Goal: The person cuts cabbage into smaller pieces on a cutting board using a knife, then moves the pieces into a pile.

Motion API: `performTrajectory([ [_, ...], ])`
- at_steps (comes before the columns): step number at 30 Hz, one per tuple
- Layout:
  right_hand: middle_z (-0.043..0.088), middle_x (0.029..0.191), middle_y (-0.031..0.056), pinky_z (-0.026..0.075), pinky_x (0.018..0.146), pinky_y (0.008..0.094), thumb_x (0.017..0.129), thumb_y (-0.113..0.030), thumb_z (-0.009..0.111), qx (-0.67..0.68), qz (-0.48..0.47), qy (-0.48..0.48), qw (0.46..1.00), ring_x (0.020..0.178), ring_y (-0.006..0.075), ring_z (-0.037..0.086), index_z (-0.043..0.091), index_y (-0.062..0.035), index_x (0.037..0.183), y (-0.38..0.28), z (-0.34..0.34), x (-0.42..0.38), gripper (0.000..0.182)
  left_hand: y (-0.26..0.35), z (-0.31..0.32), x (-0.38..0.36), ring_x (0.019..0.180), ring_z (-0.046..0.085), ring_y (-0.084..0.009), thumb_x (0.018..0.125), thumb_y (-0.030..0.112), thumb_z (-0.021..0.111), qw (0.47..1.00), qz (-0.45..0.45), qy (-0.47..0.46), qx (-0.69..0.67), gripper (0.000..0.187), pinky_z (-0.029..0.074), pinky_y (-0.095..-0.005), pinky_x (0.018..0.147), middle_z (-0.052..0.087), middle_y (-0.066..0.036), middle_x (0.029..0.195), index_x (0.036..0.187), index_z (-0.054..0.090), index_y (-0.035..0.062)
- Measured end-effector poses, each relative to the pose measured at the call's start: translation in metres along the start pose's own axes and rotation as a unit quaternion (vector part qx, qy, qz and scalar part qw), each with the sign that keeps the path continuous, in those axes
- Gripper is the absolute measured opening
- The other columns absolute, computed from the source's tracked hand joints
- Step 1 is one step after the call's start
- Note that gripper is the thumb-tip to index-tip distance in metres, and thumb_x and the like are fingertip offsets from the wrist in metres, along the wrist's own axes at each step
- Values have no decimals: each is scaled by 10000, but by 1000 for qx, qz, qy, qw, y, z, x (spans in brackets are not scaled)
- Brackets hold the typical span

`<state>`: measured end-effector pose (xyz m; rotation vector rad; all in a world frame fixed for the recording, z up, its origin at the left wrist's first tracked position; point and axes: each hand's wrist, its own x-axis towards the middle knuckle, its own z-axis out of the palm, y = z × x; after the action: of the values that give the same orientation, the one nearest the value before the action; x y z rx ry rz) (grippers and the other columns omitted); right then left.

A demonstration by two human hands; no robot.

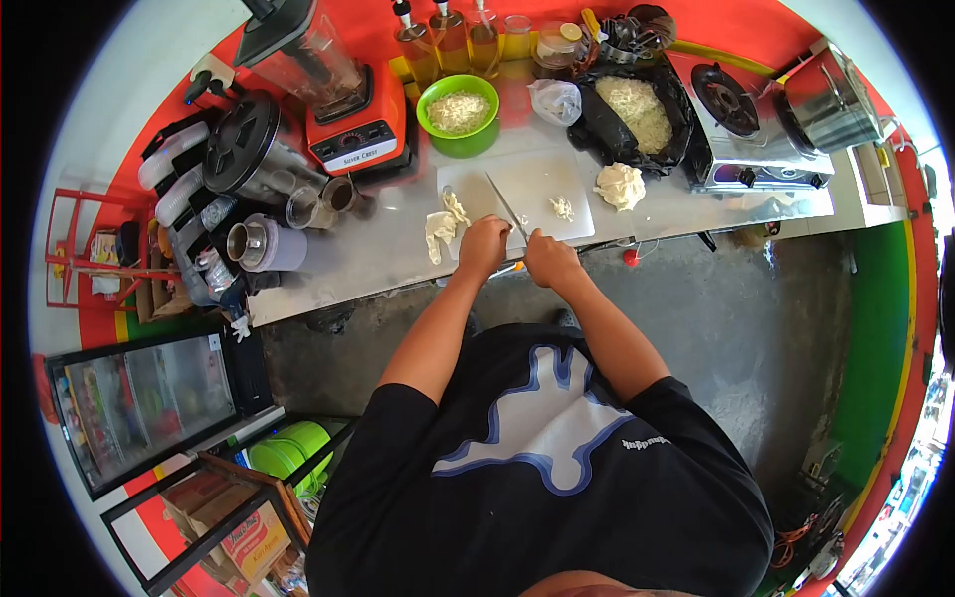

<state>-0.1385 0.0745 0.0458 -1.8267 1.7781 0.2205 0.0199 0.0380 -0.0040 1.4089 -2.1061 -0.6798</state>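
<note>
A white cutting board point(542, 171) lies on the steel counter. My right hand point(550, 259) is closed round the handle of a knife point(505, 204), whose blade points up and left over the board. Close beside the blade, at the board's front edge, my left hand point(484, 246) has its fingers pressed together; what they hold is too small to make out. Pale strips point(441, 227) lie at the board's left edge, and a small shredded pile point(562, 208) rests on its right part. A whitish lump point(620, 186) sits just right of the board.
Behind the board stand a green bowl point(458, 141) of shreds and a black bag point(676, 109) holding more. A blender point(356, 129) and cups point(308, 209) are at the left, a gas stove point(761, 149) at the right. Oil bottles point(450, 40) line the back.
</note>
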Motion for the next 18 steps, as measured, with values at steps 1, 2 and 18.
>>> performTrajectory([
  [1, 703, 1079, 265, 556, 885, 480, 941, -140, 555, -4, 8, -3, 1000, 1032, 408, 698, 503, 12, 1109, -3, 2, -2, 233, -1, 0, 0, 868, 667, -348, 857, 81, 650, 1000, -4, -4, 4, 96, 539, -448, 776, 690, -126, 900, 854, 738, 43],
  [2, 707, 1090, 252, 561, 885, 466, 949, -116, 521, -9, 15, -5, 1000, 1033, 388, 706, 507, 11, 1125, -4, 3, -2, 218, -1, 0, 1, 870, 666, -348, 859, 82, 649, 1000, -7, -7, 9, 98, 538, -449, 779, 690, -127, 901, 852, 739, 44],
  [18, 709, 1108, 249, 557, 910, 450, 899, -80, 602, -39, 25, -35, 998, 1060, 369, 706, 492, 25, 1157, -10, -1, 5, 299, 1, 2, -1, 884, 663, -337, 874, 91, 651, 999, -35, 26, -21, 77, 533, -439, 776, 669, -106, 960, 876, 718, 54],
])
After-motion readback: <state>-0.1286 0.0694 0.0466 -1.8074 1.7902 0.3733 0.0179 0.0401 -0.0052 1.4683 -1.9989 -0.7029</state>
